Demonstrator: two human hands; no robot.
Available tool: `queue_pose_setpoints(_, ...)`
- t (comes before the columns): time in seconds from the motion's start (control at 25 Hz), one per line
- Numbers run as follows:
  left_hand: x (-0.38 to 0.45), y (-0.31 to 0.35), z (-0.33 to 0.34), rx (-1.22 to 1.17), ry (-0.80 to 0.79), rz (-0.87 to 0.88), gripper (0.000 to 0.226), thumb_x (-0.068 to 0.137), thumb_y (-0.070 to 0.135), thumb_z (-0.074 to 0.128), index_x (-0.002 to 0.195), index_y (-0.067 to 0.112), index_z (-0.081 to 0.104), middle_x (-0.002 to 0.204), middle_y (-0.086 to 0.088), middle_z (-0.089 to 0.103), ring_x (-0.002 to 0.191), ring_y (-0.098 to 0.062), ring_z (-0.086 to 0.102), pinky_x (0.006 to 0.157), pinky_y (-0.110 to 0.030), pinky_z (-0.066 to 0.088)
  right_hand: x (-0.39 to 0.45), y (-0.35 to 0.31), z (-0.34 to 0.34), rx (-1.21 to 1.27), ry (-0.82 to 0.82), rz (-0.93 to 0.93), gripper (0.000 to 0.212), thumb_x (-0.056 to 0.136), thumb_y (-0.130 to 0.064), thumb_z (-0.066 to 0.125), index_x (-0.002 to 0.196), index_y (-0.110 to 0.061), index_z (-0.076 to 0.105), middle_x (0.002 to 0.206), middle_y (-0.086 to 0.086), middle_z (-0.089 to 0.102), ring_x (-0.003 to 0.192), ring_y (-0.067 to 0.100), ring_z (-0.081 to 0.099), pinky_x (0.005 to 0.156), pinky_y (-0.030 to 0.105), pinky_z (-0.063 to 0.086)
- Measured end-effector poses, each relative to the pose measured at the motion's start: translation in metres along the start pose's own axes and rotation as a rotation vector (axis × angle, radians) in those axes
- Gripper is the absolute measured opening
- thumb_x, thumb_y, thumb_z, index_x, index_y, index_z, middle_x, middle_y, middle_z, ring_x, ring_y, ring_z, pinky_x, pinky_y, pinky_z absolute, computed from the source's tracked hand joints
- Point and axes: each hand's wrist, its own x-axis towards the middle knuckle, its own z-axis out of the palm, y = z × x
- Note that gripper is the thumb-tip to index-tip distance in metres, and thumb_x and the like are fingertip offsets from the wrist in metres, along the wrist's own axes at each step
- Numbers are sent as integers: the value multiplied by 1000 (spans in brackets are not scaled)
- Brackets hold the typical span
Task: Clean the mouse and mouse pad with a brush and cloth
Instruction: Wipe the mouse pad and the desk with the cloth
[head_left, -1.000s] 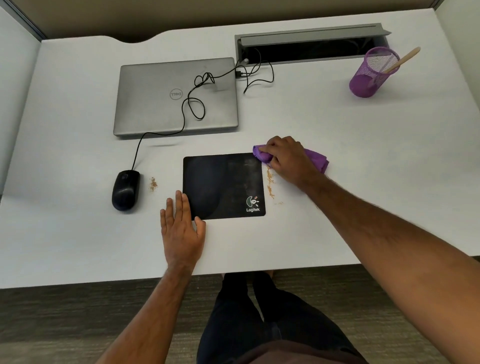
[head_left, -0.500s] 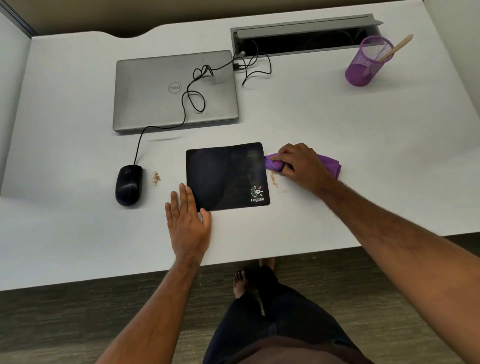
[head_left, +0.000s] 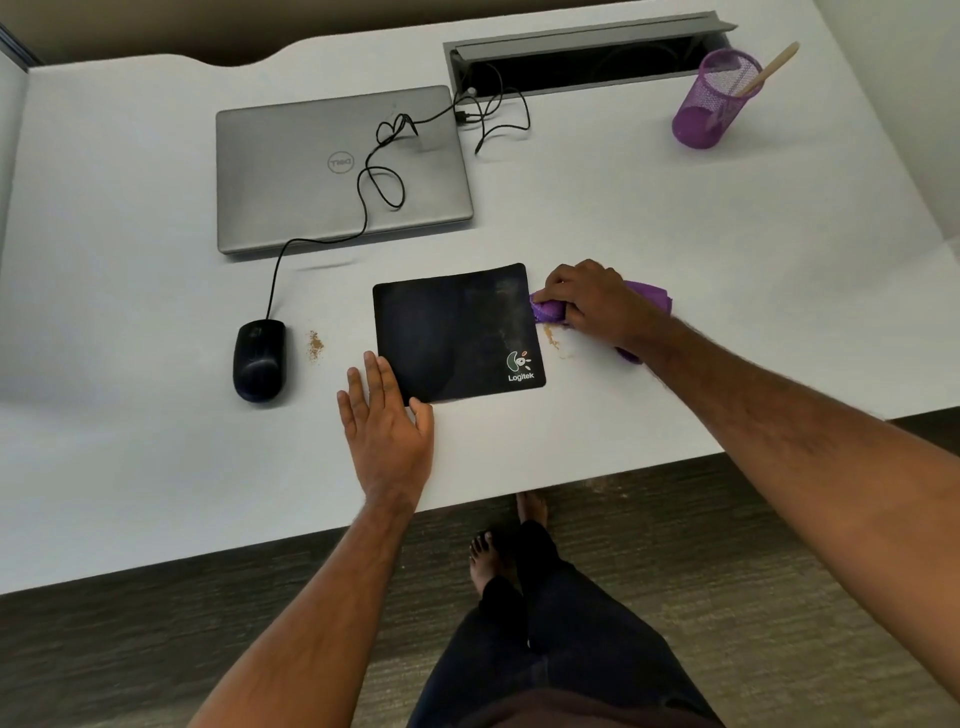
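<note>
Both hands are on the white desk (head_left: 675, 270): the left hand (head_left: 387, 421) lies flat and open, fingers spread, holding nothing, its fingertips pressing the near left corner of the mouse pad (head_left: 452, 332), while the right hand (head_left: 592, 301) is curled closed around a bunched purple cloth (head_left: 548, 310) just off the pad's right edge. Most of the cloth is hidden under that hand and wrist; only a crumpled front end and a bit behind the knuckles show, so its full shape cannot be made out. The pad is black with a logo in its near right corner, its long axis running left to right and turned slightly, the right end a little farther away; a faint dusty smear marks its right part. Brown crumbs (head_left: 553, 340) lie on the desk touching the cloth's near side, and another small patch (head_left: 315, 345) sits between the pad and the mouse (head_left: 258, 359). The mouse stands well left of the pad, pointing away, its cable (head_left: 374, 176) looping over the closed laptop (head_left: 340, 169) into a slot at the back. A purple mesh cup (head_left: 711, 104) at the far right holds a wooden handle (head_left: 769, 67); whether it is the brush cannot be told, since its lower end is inside the cup. Bare desk lies right of the cloth and near the front edge.
</note>
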Motion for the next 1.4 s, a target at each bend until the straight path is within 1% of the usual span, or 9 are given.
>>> queue_pose_setpoints(0.2,0,0,0,12,-6,-4,73,105,35,41,166,13,6,174,-5,1,161,-24,-4,131,-47,4,-15,7,10,-38,27,-103,50,88,8,58,124,-24,73,123,-1,68,105,35,57,82,41,44)
queue_pose_setpoints(0.36,0,0,0,7,-4,-4,74,105,34,43,166,13,6,174,-5,2,161,-24,-4,131,-48,5,-32,15,17,-48,42,-215,50,84,14,59,119,-18,74,118,2,70,99,34,59,84,48,49)
queue_pose_setpoints(0.64,0,4,-2,25,-6,-16,72,105,33,42,166,13,8,174,-5,3,161,-24,-3,131,-48,4,-58,22,18,-58,11,-369,43,83,9,71,117,-18,74,120,3,71,104,31,62,85,42,49)
queue_pose_setpoints(0.8,0,4,-3,18,-4,-15,73,101,38,32,165,12,10,174,-5,5,161,-25,-1,131,-48,5,-76,28,18,-70,-59,-395,47,85,9,69,122,-20,72,126,1,69,112,27,60,90,38,45)
queue_pose_setpoints(0.92,0,4,-3,19,7,-8,73,101,39,31,165,11,11,174,-6,6,161,-26,0,131,-47,4,-100,32,17,-78,-142,-418,58,84,12,66,128,-25,68,130,-2,66,116,24,56,95,33,39)
queue_pose_setpoints(1.04,-1,4,-2,27,16,-8,72,100,38,30,165,11,12,174,-6,8,161,-27,2,131,-48,4,-133,35,15,-85,-227,-395,63,85,10,56,132,-31,64,132,-6,62,121,22,53,98,38,40)
queue_pose_setpoints(1.16,-1,3,-1,28,17,-7,72,101,37,32,165,11,13,174,-7,9,161,-28,4,130,-48,5,-169,35,12,-88,-312,-357,59,87,-3,47,136,-35,61,135,-8,59,127,20,47,102,42,40)
queue_pose_setpoints(1.28,-1,3,-1,29,13,-5,72,101,38,31,165,11,12,174,-6,8,161,-28,3,130,-48,4,-205,39,12,-98,-358,-332,60,88,-3,56,138,-36,58,138,-7,58,131,21,47,106,44,40)
queue_pose_setpoints(1.4,-1,3,0,24,12,-4,73,100,40,28,165,11,11,174,-6,9,161,-27,3,131,-48,4,-235,43,14,-93,-428,-283,72,88,-2,66,147,-40,48,150,-9,49,140,19,40,115,38,33)
